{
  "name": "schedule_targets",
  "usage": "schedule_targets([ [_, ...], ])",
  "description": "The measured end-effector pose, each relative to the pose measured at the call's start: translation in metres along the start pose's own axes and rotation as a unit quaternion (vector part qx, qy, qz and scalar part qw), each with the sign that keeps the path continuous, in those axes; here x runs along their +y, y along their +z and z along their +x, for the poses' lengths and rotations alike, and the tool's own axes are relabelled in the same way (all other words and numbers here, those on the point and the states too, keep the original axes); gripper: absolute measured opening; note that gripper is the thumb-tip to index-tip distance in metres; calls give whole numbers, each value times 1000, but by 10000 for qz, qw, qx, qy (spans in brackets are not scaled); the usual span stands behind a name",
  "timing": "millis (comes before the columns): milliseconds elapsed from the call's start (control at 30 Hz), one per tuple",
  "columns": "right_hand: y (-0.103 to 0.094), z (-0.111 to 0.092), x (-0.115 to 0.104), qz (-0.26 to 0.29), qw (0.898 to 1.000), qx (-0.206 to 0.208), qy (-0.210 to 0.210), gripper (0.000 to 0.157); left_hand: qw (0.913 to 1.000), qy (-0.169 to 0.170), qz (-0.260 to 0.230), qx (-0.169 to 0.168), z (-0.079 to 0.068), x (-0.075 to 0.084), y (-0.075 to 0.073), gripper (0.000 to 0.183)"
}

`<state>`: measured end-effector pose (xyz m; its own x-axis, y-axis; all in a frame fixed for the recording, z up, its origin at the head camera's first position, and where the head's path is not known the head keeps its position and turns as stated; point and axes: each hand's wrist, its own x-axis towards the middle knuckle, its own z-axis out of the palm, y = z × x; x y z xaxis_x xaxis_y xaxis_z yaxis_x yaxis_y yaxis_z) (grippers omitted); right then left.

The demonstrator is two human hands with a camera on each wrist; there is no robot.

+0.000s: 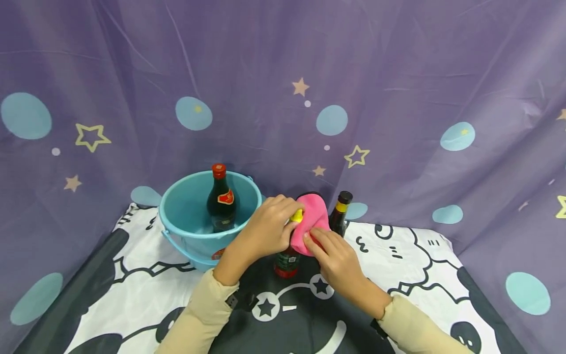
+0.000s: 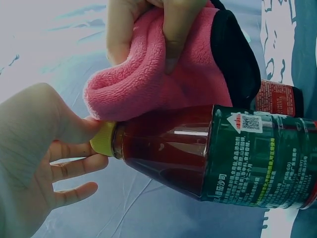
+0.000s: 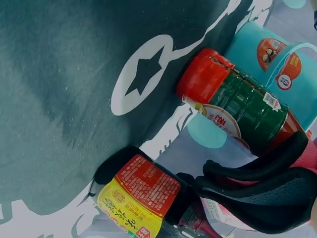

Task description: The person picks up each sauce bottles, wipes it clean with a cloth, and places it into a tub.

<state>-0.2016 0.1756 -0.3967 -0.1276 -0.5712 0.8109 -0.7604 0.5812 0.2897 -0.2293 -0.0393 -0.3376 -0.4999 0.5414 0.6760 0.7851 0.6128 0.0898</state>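
Observation:
My left hand pinches the yellow cap of a red sauce bottle with a green label. That bottle stands upright on the printed cloth, its red base showing in the head view. In my right hand is a folded pink cloth with black edging, gripped between thumb and fingers. The cloth lies against the bottle's neck and shoulder in the left wrist view. Just right of it stands a dark bottle with a black cap; its red and yellow label shows in the right wrist view.
A blue bucket stands on the left, its handle hanging down in front. Inside it is a dark bottle with a red cap. Behind everything hangs a purple curtain. A black-and-white printed cloth covers the surface.

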Motion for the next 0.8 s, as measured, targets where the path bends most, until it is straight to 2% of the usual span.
schedule_targets([
  [333,-1,6,-2,229,9996,-52,150,35,9998,-79,-103,-148,0,-2,-5,29],
  [700,-9,-3,-3,261,9964,-745,320,37,9996,-162,-114,-197,3,0,-4,32],
  [800,-9,-7,-5,263,9958,-818,301,33,9995,-205,-110,-211,1,2,-3,32],
])
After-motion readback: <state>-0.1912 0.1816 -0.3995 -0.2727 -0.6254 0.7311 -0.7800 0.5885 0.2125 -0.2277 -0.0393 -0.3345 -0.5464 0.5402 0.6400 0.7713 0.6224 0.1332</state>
